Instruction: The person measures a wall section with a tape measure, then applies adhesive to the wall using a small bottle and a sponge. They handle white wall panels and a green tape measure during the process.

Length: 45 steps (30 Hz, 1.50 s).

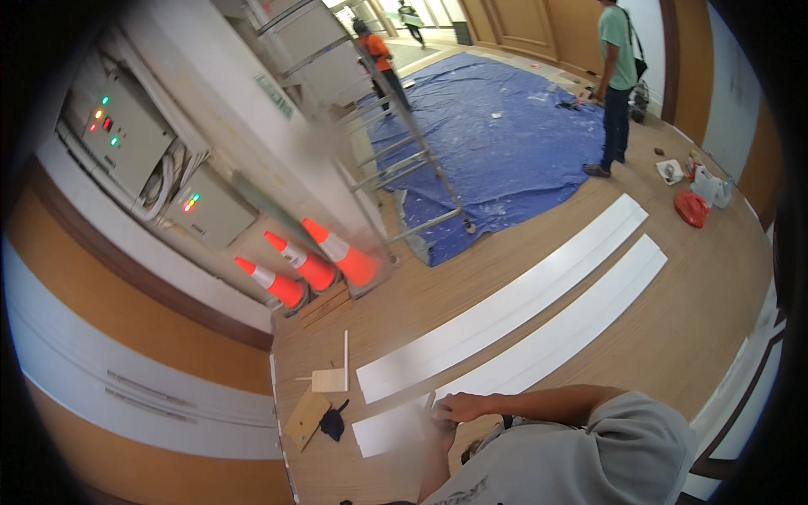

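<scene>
A: Where are the person's hands?
B: Together, above the left end of the near white panel (pixel 547 355). The right hand (pixel 459 408) reaches in from the right, and the left hand (pixel 439 427) is just beside it, partly covered and blurred.

A: What are the fingers doing?
B: The right ones are bent inward. A thin pale piece (pixel 431 401) sticks up beside them, but I cannot tell which hand grasps it, if either. The left fingers are too blurred to tell.

A: And that panel?
B: It lies flat on the wooden floor (pixel 665 328), long and running from near left to far right. The far white panel (pixel 505 307) lies roughly parallel, with a strip of floor between them.

A: What is to the left?
B: A wooden board (pixel 307 417) with a dark cloth-like item (pixel 334 423) just beside it. Farther off stand three orange cones, near a wall.

A: And at the far side?
B: A blue sheet (pixel 505 143) covers the floor, a ladder (pixel 433 223) stands at its left, and a person in a green shirt (pixel 619 59) stands at its right edge.
</scene>
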Available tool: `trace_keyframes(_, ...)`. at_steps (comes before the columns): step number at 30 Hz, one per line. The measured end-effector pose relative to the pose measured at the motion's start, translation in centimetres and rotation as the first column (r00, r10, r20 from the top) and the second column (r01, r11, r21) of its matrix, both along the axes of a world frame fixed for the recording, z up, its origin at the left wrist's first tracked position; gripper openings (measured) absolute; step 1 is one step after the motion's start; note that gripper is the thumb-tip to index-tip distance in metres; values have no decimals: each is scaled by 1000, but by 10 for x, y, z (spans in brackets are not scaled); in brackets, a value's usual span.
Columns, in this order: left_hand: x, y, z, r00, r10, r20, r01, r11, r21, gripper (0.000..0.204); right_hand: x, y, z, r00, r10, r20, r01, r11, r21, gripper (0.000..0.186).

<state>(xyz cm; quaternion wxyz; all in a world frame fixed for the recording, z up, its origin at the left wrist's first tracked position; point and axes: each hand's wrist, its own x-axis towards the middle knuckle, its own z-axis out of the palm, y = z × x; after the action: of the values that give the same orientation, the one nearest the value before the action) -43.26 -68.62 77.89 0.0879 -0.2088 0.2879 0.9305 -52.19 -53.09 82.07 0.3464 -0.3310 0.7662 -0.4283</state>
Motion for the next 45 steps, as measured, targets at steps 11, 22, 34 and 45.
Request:
trace_keyframes(11,-84,166,20,843,-454,287,537,694,-479,43,-18,163,55,740,-249,-626,84,956,-281,42)
trace_keyframes(22,-82,263,49,400,-353,846,514,-678,-526,60,7,164,183,633,757,162,-622,622,-475,82)
trace_keyframes(34,-59,170,6,542,-331,773,680,-367,-634,67,51,76,223,457,820,-345,-636,30,-771,41)
trace_keyframes(45,79,0,-101,533,-159,831,794,-246,-557,62,-43,-64,-109,616,493,-614,-548,828,116,31)
